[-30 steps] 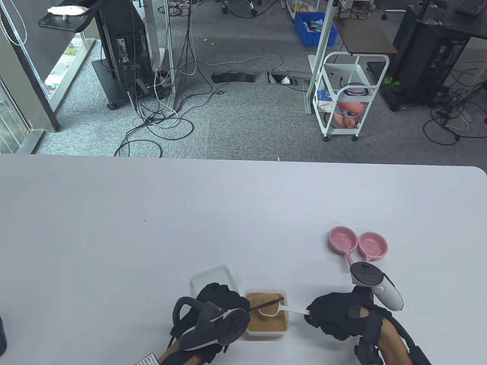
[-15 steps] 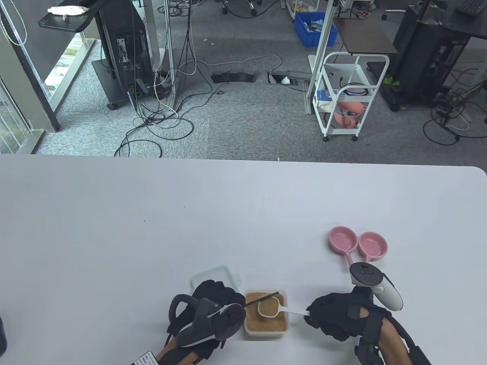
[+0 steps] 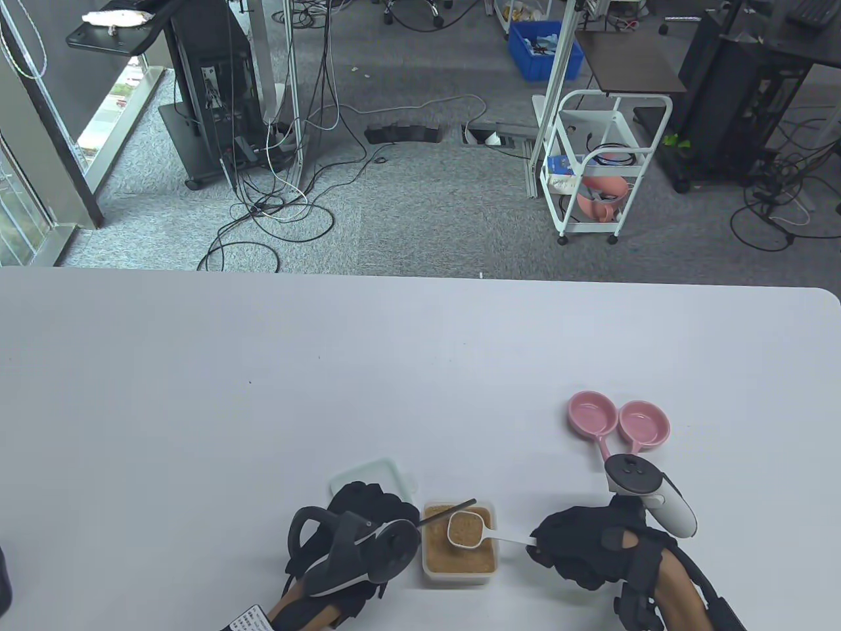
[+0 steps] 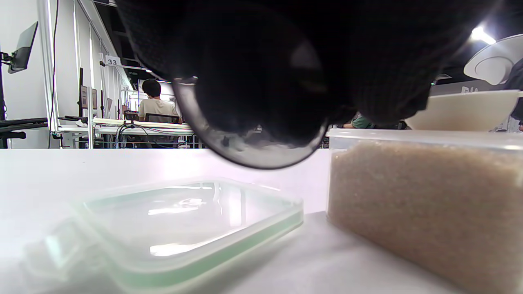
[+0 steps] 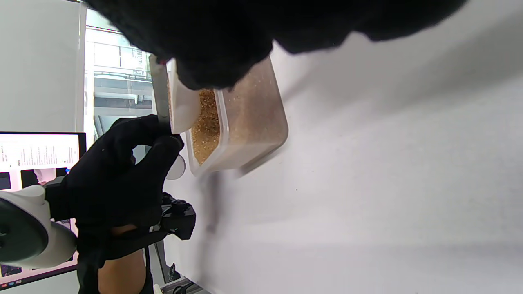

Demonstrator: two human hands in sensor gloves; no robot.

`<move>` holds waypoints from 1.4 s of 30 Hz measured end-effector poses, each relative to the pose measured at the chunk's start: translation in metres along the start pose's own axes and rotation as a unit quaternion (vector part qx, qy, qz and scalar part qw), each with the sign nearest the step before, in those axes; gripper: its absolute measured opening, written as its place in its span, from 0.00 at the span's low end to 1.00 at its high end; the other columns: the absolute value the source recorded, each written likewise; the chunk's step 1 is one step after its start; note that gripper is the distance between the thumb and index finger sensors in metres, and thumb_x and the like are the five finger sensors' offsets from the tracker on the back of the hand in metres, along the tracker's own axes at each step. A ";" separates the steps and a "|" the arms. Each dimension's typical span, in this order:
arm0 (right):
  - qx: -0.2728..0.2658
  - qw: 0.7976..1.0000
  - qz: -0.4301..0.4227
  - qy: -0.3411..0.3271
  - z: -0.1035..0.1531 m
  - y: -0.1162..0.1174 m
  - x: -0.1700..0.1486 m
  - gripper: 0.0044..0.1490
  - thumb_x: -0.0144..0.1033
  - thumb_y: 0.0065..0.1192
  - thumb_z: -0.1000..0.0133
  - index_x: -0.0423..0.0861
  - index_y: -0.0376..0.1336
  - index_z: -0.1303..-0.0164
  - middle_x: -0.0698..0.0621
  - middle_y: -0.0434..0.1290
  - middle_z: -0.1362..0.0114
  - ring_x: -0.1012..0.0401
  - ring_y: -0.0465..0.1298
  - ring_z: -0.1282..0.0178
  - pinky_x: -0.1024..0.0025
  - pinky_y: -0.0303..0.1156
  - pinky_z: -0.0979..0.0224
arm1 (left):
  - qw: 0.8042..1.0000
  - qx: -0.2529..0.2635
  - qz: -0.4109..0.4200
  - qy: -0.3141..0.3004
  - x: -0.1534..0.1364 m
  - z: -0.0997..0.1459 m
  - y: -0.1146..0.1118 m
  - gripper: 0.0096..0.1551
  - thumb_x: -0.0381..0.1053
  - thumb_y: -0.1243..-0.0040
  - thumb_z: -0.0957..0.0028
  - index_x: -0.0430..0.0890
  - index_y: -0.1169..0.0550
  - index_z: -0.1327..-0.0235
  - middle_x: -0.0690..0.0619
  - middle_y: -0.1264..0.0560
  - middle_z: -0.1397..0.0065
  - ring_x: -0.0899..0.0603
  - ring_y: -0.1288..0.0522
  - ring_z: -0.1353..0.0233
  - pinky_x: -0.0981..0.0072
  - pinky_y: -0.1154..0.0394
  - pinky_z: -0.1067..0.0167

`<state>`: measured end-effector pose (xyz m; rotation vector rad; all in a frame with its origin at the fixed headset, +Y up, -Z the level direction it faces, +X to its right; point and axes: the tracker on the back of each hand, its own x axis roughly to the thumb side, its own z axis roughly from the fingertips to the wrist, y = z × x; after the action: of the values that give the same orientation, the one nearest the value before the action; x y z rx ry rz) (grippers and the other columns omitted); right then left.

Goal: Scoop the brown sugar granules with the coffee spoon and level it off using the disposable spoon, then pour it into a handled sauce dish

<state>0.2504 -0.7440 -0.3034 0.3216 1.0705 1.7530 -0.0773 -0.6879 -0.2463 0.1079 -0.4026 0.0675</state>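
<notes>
My right hand (image 3: pixel 578 549) pinches the white coffee spoon (image 3: pixel 474 531), its squarish bowl heaped with grainy brown sugar (image 3: pixel 460 559) above the clear rectangular tub (image 3: pixel 458 578). My left hand (image 3: pixel 368 509) pinches the thin dark disposable spoon (image 3: pixel 448 512) across the tub's far edge. The glossy pink handled sauce dish (image 3: pixel 617 424) sits far right, well apart.

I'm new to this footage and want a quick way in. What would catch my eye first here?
At the table's near edge, the right hand holds a white scoop heaped with brown sugar over an open tub. The left hand holds a dark spoon handle across the tub's far side. Farther right, a pink two-bowl sauce dish sits empty, and the tub's lid lies behind the left hand.
</notes>
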 end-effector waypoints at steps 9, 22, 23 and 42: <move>-0.001 1.000 0.000 -0.002 0.001 -0.001 0.000 0.26 0.46 0.63 0.44 0.42 0.75 0.46 0.55 0.82 0.67 0.60 0.78 0.81 0.55 0.76 0.58 | 1.000 0.001 0.007 0.007 -0.005 0.000 0.003 0.21 0.66 0.32 0.57 0.65 0.15 0.51 0.65 0.14 0.49 0.51 0.14 0.40 0.53 0.26 0.27; -0.001 1.000 0.002 -0.003 0.001 -0.002 0.000 0.26 0.46 0.63 0.44 0.43 0.75 0.45 0.55 0.82 0.67 0.60 0.78 0.81 0.55 0.76 0.58 | 0.999 -0.045 0.006 0.018 -0.017 -0.003 0.002 0.21 0.66 0.32 0.57 0.64 0.15 0.51 0.65 0.14 0.49 0.51 0.14 0.42 0.52 0.25 0.28; -0.001 1.000 0.002 -0.003 0.001 -0.002 0.000 0.26 0.46 0.63 0.44 0.42 0.75 0.45 0.55 0.82 0.67 0.60 0.78 0.81 0.55 0.76 0.58 | 0.998 -0.055 0.001 0.017 -0.017 -0.003 0.000 0.21 0.66 0.32 0.57 0.64 0.15 0.51 0.65 0.13 0.49 0.51 0.14 0.42 0.52 0.25 0.28; -0.002 1.000 0.008 0.002 0.000 -0.001 -0.001 0.26 0.46 0.63 0.44 0.43 0.75 0.45 0.55 0.82 0.67 0.60 0.78 0.81 0.55 0.76 0.58 | 0.996 -0.088 -0.017 0.012 -0.015 -0.004 -0.007 0.21 0.66 0.32 0.57 0.64 0.15 0.52 0.65 0.13 0.50 0.51 0.14 0.42 0.52 0.25 0.29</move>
<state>0.2517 -0.7442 -0.3039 0.3254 1.0693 1.7700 -0.0885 -0.6946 -0.2564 -0.0598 -0.3800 -0.0004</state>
